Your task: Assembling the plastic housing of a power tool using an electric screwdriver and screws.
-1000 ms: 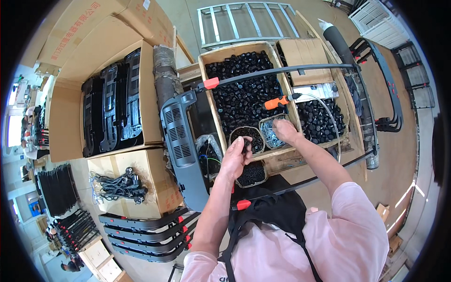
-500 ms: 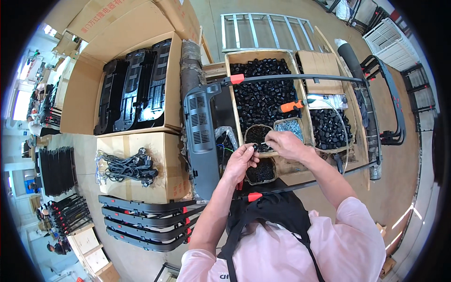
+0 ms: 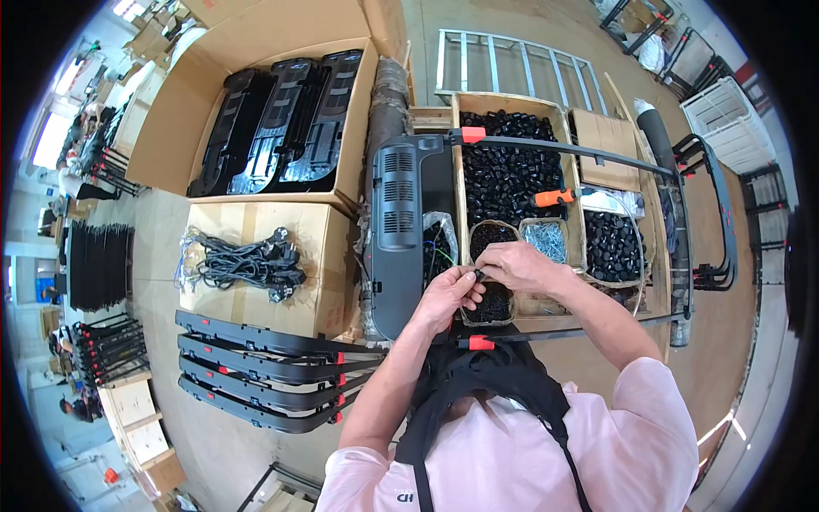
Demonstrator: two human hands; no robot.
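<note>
My left hand (image 3: 448, 295) is closed in a pinch around a small black part (image 3: 479, 274), mostly covered by the fingers. The fingertips of my right hand (image 3: 518, 265) press together against the same part, from the right. Both hands hover over the near bins: one of small dark pieces (image 3: 492, 234), one of silvery screws (image 3: 544, 240) and one of small black screws or similar bits (image 3: 489, 308). Around the bins lies a black frame with a vented dark grey panel (image 3: 397, 230) at its left end and red clips.
An orange-handled power screwdriver (image 3: 555, 198) rests over the bins of black caps (image 3: 512, 158). To the left, a carton (image 3: 363, 111) holds black panels; coiled cables (image 3: 247, 260) lie on another carton. Several dark frames (image 3: 264, 375) are stacked nearby. A metal rack (image 3: 522, 68) lies beyond.
The view has shifted, so the bench sits further right in the picture. My hands have come closer together, the right fingertips now meeting the left ones at the small part.
</note>
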